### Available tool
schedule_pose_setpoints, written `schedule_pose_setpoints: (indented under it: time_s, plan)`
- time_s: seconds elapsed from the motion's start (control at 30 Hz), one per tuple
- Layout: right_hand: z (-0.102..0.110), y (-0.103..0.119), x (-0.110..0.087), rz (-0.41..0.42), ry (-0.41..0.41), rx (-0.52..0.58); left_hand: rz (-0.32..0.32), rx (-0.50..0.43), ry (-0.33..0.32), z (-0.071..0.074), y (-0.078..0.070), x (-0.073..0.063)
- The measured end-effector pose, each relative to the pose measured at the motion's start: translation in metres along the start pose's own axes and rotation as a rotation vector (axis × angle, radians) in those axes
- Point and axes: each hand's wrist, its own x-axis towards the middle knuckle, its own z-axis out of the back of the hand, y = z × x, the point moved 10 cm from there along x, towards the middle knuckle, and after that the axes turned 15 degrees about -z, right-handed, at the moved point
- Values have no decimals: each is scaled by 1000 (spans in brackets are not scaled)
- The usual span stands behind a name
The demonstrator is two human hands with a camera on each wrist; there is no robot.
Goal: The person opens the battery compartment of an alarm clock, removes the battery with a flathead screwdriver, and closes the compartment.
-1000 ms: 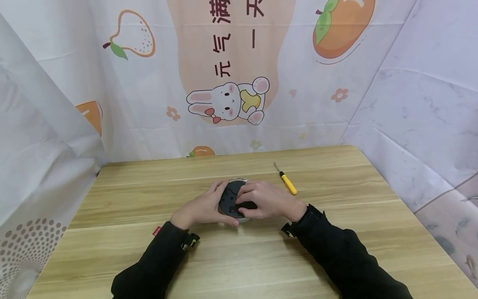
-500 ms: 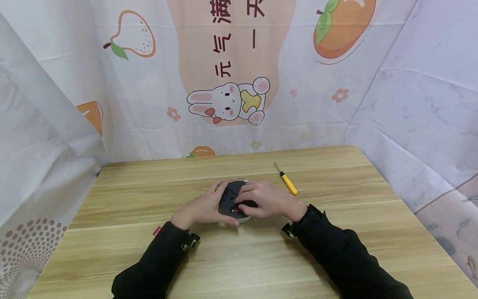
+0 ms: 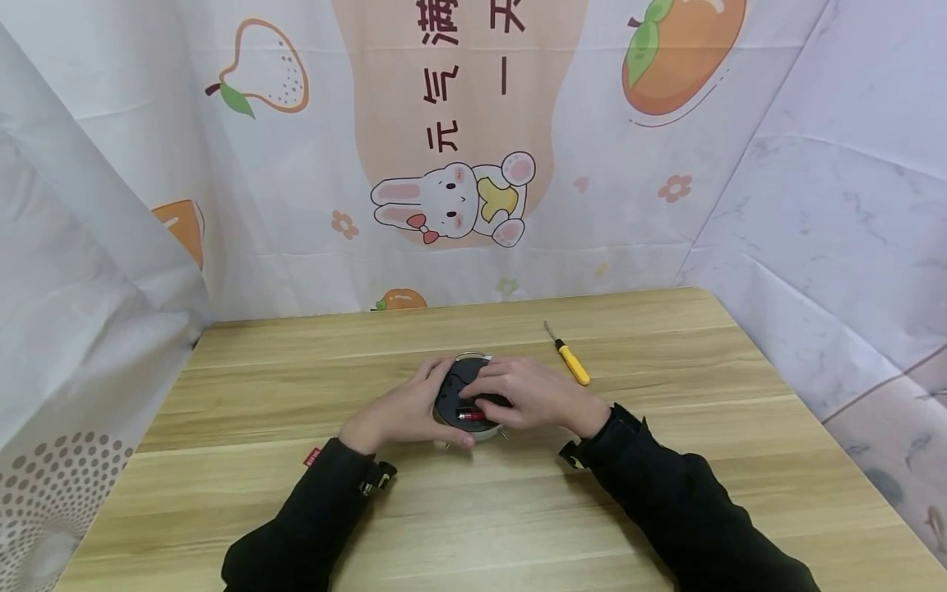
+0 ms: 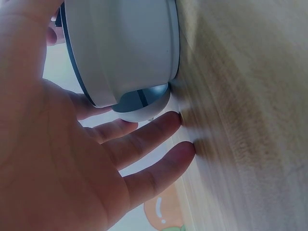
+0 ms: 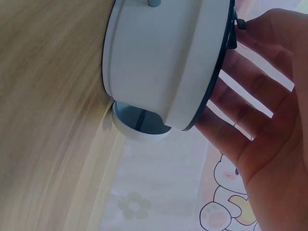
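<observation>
An alarm clock (image 3: 451, 395) with a white body and black back lies face down on the wooden table. My left hand (image 3: 405, 411) grips its left side, thumb along the near rim and fingers around the far side. In the left wrist view two fingertips (image 4: 185, 151) reach down to the tabletop beside a white bell (image 4: 144, 113). A red battery (image 3: 471, 417) shows in the slot in the clock's back. Over that back, my right hand (image 3: 531, 396) pinches a small black battery cover (image 5: 241, 23) between thumb and fingers; the hand hides much of it.
A screwdriver (image 3: 573, 363) with a yellow handle lies behind the right hand, its tip toward the back edge. A printed white curtain (image 3: 296, 205) hangs behind the table (image 3: 459, 518). A small red tag (image 3: 311, 456) shows beside the left sleeve.
The red battery has come into fuller view in its slot as the right thumb and fingers shifted slightly up and to the right. The left hand and clock stay in place.
</observation>
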Motion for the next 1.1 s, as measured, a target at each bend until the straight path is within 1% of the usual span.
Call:
schedule_pose_setpoints:
  time_s: [0.33, 0.53, 0.8, 0.93, 1.1]
  plan:
    - [2, 2, -2, 25, -2, -9, 1, -4, 1, 0, -1, 0]
    - [2, 1, -1, 5, 6, 7, 0, -11, -2, 1, -1, 0]
    - [-3, -1, 0, -5, 28, -48, 24, -5, 9, 0, 1, -1]
    - [-4, -2, 0, -3, 26, -56, 25, -5, 12, 0, 0, -1]
    - [-3, -4, -1, -7, 15, -40, 24, 1, 11, 0, -1, -2]
